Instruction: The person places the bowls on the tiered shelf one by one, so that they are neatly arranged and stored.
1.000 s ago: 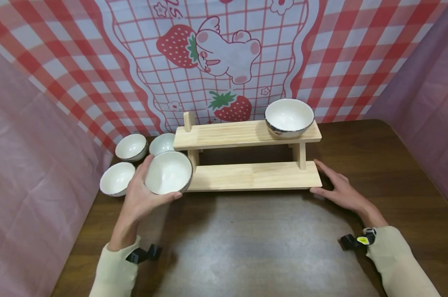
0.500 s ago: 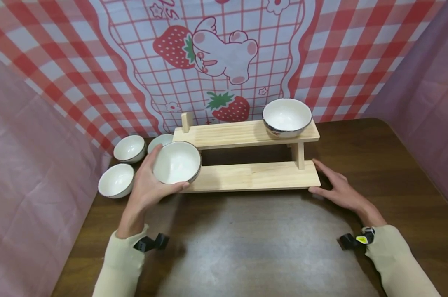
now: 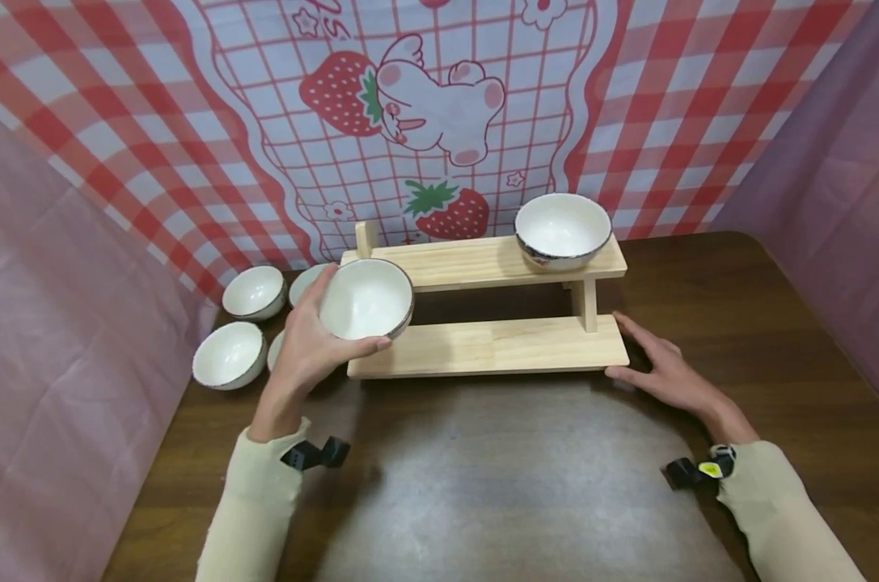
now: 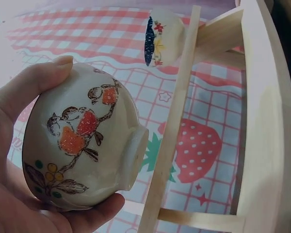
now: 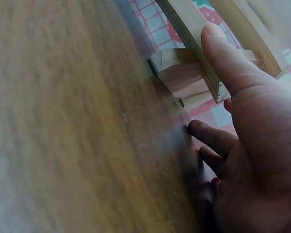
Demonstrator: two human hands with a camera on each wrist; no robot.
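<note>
My left hand (image 3: pixel 311 343) holds a white bowl (image 3: pixel 369 299), thumb and fingers on opposite sides of it. The bowl is raised at the left end of a two-tier wooden rack (image 3: pixel 483 346), overlapping the upper board in the head view. Birds on a branch decorate its outside in the left wrist view, and its foot ring (image 4: pixel 136 159) stands apart from the rack. At the lower board's right end, my right hand (image 3: pixel 668 373) grips the corner, thumb at the front edge and forefinger at the back. Another white bowl (image 3: pixel 563 230) sits upright on the upper board's right end.
Several white bowls stand on the table left of the rack, such as one at the back (image 3: pixel 254 293) and one nearer (image 3: pixel 230 356); two are partly hidden by my left hand. A checked strawberry cloth (image 3: pixel 439 97) hangs behind, with pink cloth (image 3: pixel 61 323) at the left.
My left hand has carried its bowl rightward and farther back, from beside the rack to its upper board's left end. My right hand stays at the rack's corner.
</note>
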